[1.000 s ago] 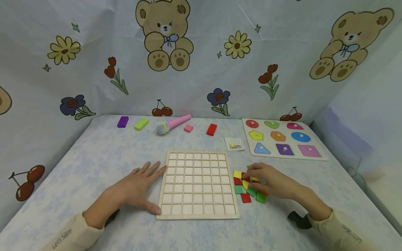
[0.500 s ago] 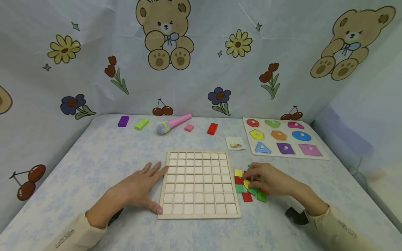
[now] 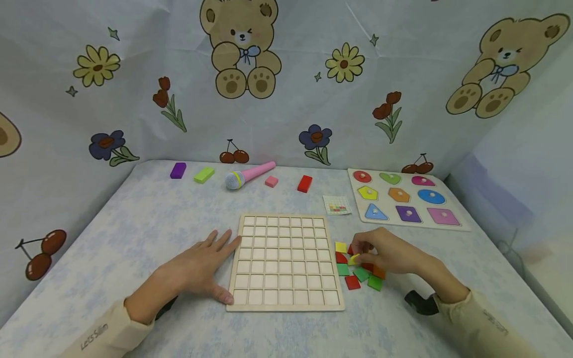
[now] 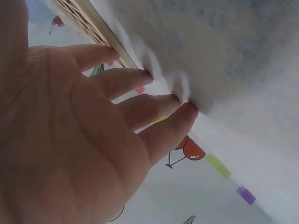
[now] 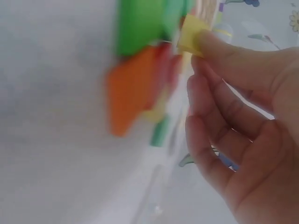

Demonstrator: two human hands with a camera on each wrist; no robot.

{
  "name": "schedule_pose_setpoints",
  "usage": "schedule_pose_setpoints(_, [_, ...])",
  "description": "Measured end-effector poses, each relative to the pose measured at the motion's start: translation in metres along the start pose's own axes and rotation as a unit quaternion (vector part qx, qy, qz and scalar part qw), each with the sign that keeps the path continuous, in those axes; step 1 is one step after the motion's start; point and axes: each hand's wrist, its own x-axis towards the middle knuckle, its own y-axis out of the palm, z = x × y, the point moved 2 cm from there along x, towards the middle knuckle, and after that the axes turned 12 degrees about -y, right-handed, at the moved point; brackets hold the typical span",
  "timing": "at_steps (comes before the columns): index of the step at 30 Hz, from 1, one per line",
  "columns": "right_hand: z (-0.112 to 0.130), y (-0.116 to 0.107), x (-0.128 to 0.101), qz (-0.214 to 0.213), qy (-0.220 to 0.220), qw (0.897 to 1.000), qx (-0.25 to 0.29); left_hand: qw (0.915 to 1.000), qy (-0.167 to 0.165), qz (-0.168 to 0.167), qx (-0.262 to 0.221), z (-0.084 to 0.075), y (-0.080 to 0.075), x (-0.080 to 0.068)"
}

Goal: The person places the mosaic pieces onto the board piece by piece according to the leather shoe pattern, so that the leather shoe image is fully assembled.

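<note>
A wooden grid board with bare square cells lies in the middle of the table. My left hand rests at its left side, fingers spread, with index fingertip and thumb at the frame. To the right of the board is a loose pile of coloured tiles, among them a green tile, a red tile and an orange tile. Over that pile my right hand pinches a yellow tile between thumb and fingers. Part of the pile is hidden under this hand in the head view.
Behind the board lie a purple block, a lime block, a toy microphone, a pink block and a red block. A pattern card sits near a shape puzzle board at the back right.
My right hand's fingers have closed on a yellow tile and drawn it slightly off the pile, uncovering orange and red tiles. The left hand stays at the board's edge.
</note>
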Motion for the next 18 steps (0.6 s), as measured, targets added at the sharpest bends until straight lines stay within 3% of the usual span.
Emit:
schedule_pose_setpoints(5, [0.006,-0.004,0.020,-0.013,-0.004,1.000,-0.009,1.0000,0.001,0.002,0.003,-0.001,0.000,0.000])
schedule_pose_setpoints(11, [0.020,0.003,0.062,-0.023,-0.063,0.998,0.000,1.0000,0.000,0.004,-0.001,-0.001,0.001,-0.001])
schedule_pose_setpoints(18, [0.045,0.013,0.110,-0.031,-0.093,0.995,0.003,1.0000,0.001,0.007,0.006,-0.003,0.000,0.000])
